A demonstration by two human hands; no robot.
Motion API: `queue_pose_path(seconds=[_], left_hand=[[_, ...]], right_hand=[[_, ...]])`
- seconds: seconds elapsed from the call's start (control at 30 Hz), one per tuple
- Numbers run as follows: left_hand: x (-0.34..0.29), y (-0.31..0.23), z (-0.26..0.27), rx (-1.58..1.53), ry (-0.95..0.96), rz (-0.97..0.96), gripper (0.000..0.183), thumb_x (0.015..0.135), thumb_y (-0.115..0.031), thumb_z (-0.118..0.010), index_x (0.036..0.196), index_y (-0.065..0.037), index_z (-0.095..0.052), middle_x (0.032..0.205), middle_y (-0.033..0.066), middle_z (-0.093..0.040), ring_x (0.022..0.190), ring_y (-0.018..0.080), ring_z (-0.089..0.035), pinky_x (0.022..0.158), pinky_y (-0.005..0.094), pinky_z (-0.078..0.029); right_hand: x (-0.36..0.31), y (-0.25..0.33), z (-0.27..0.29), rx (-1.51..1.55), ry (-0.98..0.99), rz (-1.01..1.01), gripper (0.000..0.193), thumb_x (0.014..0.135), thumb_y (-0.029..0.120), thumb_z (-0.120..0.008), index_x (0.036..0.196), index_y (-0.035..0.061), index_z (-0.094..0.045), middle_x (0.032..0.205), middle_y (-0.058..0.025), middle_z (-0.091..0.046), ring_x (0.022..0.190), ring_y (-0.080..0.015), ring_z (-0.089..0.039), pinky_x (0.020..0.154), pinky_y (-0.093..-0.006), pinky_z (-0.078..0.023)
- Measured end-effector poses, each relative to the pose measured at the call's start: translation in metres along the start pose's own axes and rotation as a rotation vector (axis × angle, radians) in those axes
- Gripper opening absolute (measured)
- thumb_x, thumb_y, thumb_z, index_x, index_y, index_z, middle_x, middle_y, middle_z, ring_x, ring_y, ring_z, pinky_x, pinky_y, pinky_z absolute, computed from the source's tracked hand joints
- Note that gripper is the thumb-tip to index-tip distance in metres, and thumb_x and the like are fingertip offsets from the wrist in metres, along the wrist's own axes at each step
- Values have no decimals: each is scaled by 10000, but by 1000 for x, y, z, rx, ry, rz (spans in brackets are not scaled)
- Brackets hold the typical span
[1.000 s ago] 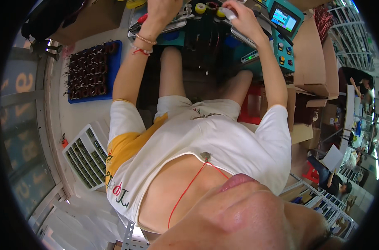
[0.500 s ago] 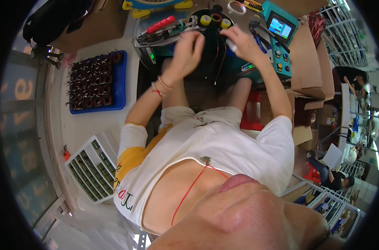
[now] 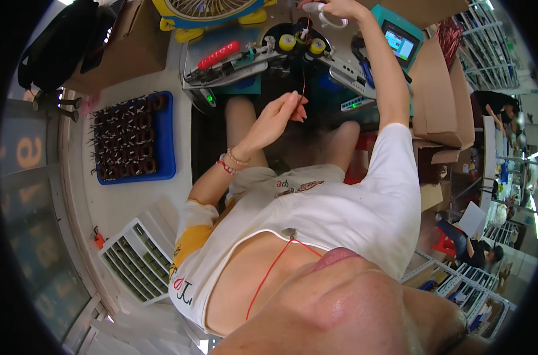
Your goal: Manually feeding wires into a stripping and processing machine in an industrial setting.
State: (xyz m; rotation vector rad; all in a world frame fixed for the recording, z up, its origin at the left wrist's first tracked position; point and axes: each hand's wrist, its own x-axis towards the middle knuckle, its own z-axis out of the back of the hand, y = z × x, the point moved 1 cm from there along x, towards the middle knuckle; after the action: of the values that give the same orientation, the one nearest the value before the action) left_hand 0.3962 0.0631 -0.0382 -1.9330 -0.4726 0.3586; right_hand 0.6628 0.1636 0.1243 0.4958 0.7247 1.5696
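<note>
My left hand (image 3: pixel 282 113) is raised in front of the bench machine, thumb and fingers pinched on a thin reddish wire (image 3: pixel 304 78). The wire runs up to a small ring-shaped coil (image 3: pixel 304 38) set between two yellow rollers (image 3: pixel 287 42) on a dark round base. Beyond the coil, my right hand (image 3: pixel 338 8) is at the top edge of the picture, its fingers closed at a thin strand rising from the coil. A white covering wraps one of its fingers. Close under that hand lies a white ring (image 3: pixel 334 21), perhaps a tape roll.
A red-handled clamp (image 3: pixel 219 55) sits left of the rollers. A teal control box with screen (image 3: pixel 400 41) stands right, beside open cardboard cartons (image 3: pixel 440 94). On the left table are a blue tray (image 3: pixel 167 142) of wired coils and a white slotted box (image 3: pixel 140 260).
My right hand has gone up and away past the rollers. My left hand has lowered slightly toward me and right, and now pinches the wire. The view has shifted a little.
</note>
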Motion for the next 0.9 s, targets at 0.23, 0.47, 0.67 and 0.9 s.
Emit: queue_pose_path(seconds=[0.23, 0.47, 0.67, 0.9], left_hand=[[33, 56, 36, 107, -202, 57, 415, 1038, -331, -498, 1327, -35, -533, 1212, 84, -614, 1081, 181, -585, 917, 317, -486], [123, 92, 68, 547, -277, -244, 693, 874, -192, -645, 1489, -72, -348, 1461, 234, -419, 1368, 390, -374, 1149, 437, -280], [104, 83, 53, 895, -322, -332, 450, 793, -85, -623, 1213, -34, -472, 1012, 168, -638, 1037, 393, -578, 928, 455, -433], [54, -36, -28, -195, -280, 92, 297, 879, -98, -634, 1145, -7, -539, 987, 58, -664, 871, 116, -590, 818, 276, -486]], right_hand=[[13, 29, 17, -136, 432, -423, 525, 850, 330, -703, 1287, 55, -602, 1422, -159, -480, 1243, -262, -519, 997, -398, -445], [-110, -8, -75, -706, -100, 316, 675, 722, 113, -777, 1351, 228, -561, 1327, -150, -525, 1213, -334, -536, 1022, -445, -444], [-114, -18, -121, -1003, -539, 796, 204, 775, 151, -727, 961, 137, -644, 1211, -51, -611, 1087, -235, -611, 1094, -552, -332], [-43, -38, -29, -251, -444, 118, 227, 903, 263, -632, 1044, 94, -691, 1289, -226, -488, 1138, -361, -553, 981, -454, -435]])
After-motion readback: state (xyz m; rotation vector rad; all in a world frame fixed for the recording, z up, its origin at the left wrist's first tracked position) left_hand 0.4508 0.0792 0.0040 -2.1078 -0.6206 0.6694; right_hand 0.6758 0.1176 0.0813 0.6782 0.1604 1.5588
